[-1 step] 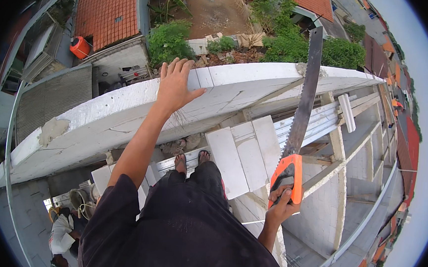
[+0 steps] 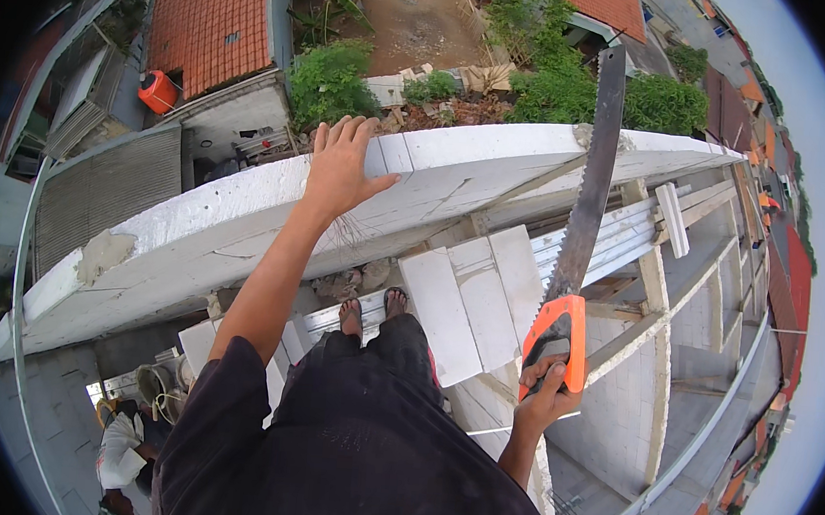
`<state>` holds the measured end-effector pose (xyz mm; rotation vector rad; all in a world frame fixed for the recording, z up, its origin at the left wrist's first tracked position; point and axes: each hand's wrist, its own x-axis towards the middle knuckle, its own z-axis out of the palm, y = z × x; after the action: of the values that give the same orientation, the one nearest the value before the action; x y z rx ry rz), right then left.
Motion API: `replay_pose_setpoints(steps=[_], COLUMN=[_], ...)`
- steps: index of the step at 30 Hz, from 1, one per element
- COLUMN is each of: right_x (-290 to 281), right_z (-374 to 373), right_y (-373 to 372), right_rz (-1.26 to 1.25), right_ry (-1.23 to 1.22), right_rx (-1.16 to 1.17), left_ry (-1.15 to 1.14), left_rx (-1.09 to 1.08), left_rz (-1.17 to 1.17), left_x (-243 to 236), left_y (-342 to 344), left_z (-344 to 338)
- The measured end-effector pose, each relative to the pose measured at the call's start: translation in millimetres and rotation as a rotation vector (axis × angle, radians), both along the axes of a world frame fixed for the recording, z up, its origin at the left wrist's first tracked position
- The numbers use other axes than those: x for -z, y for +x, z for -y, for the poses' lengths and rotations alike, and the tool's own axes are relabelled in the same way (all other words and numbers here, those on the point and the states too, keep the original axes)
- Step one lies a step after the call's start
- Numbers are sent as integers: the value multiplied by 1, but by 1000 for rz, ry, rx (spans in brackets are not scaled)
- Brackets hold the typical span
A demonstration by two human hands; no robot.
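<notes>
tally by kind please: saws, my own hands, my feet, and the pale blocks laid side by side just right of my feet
Saw: 1
Hands: 2
Feet: 2
Pale blocks: 3
Total: 8

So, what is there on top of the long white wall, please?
The left hand lies spread on the long white wall. A rough greyish patch shows toward its left end. Whatever is directly under the hand is covered and cannot be seen.
</notes>
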<state>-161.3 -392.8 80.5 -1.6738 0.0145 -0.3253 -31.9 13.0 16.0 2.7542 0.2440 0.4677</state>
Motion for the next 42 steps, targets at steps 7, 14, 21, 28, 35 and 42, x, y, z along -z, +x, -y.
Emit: replay_pose_setpoints(steps=[7, 14, 21, 28, 35, 42], right_x=[-22, 22, 67, 106, 128, 128], right_z=[-31, -25, -48, -72, -89, -89], right_y=[143, 259, 338, 386, 396, 399], right_rz=[-239, -364, -273, -233, -283, -344], right_ry=[623, 824, 969, 935, 1024, 1004], right_rx=[-201, -282, -437, -499, -596, -530], left_ry=[0, -21, -40, -46, -45, -79], left_rx=[-4, -49, -88, -68, -80, -77], left_rz=[-212, -245, -284, -319, -312, -311], left_x=[3, -6, 2, 7, 10, 5], left_y=[20, 27, 32, 34, 31, 36], left_z=[-2, 5, 6, 3, 2, 4])
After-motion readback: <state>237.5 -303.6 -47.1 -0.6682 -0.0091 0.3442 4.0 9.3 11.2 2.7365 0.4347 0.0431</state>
